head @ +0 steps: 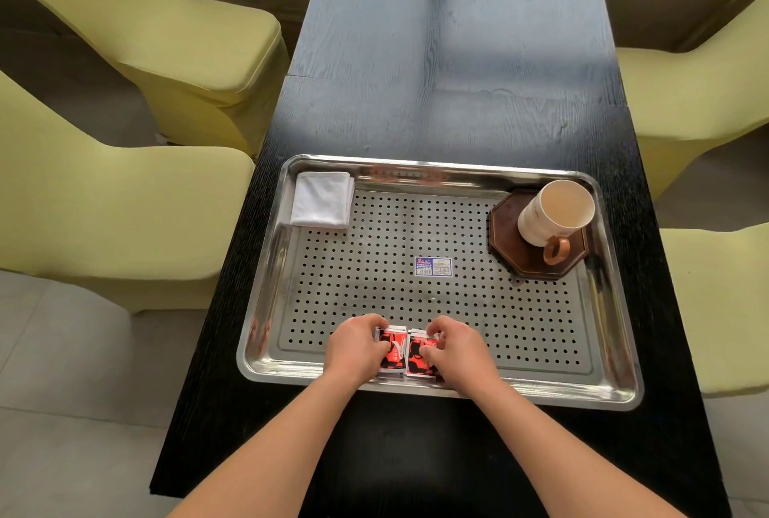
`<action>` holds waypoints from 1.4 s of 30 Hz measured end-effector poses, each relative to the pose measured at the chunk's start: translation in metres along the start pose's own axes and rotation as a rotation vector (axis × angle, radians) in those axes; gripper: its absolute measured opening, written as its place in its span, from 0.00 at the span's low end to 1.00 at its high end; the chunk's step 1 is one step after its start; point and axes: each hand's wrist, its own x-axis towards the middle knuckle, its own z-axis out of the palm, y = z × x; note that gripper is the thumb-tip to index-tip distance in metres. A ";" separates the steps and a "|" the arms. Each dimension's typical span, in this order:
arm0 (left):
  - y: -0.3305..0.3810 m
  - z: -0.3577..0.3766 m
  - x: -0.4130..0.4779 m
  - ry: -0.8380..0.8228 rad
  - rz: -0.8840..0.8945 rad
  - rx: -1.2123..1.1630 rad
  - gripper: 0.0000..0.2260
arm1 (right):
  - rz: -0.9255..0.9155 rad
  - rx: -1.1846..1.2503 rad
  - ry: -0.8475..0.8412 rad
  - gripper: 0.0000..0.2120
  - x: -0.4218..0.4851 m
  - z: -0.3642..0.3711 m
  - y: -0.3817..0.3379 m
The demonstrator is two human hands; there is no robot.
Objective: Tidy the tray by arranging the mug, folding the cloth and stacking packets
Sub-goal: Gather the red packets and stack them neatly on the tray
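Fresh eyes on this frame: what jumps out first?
The steel tray on the black table dominates. At its near edge the left hand and right hand grip red packets, set side by side. At the tray's far right a cream mug sits on a dark octagonal coaster, and a folded white cloth lies in the far left corner.
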 end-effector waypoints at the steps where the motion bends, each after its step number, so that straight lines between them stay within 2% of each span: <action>1: 0.000 0.000 0.000 -0.001 0.004 0.002 0.16 | -0.004 0.009 0.001 0.14 0.000 0.000 0.001; 6: -0.001 0.003 -0.001 0.038 0.031 -0.011 0.20 | -0.036 0.008 0.067 0.16 -0.001 0.001 0.000; 11: -0.004 0.005 -0.002 0.069 0.020 -0.047 0.20 | -0.024 0.012 0.124 0.14 -0.002 0.000 0.003; 20: -0.001 0.006 -0.005 0.042 0.009 -0.014 0.19 | -0.037 0.027 0.047 0.14 -0.001 -0.001 -0.001; 25: -0.001 0.006 -0.006 0.081 -0.021 -0.060 0.20 | -0.017 0.051 0.108 0.13 -0.003 -0.002 0.000; 29: 0.002 0.005 -0.005 0.088 -0.020 -0.035 0.16 | 0.009 0.051 0.110 0.10 -0.005 0.001 -0.002; 37: -0.003 -0.003 -0.007 0.053 -0.054 -0.010 0.05 | 0.030 0.075 0.113 0.15 -0.006 0.002 0.008; 42: 0.000 -0.001 -0.014 0.029 -0.031 -0.071 0.09 | 0.015 0.079 0.116 0.15 -0.004 0.005 0.005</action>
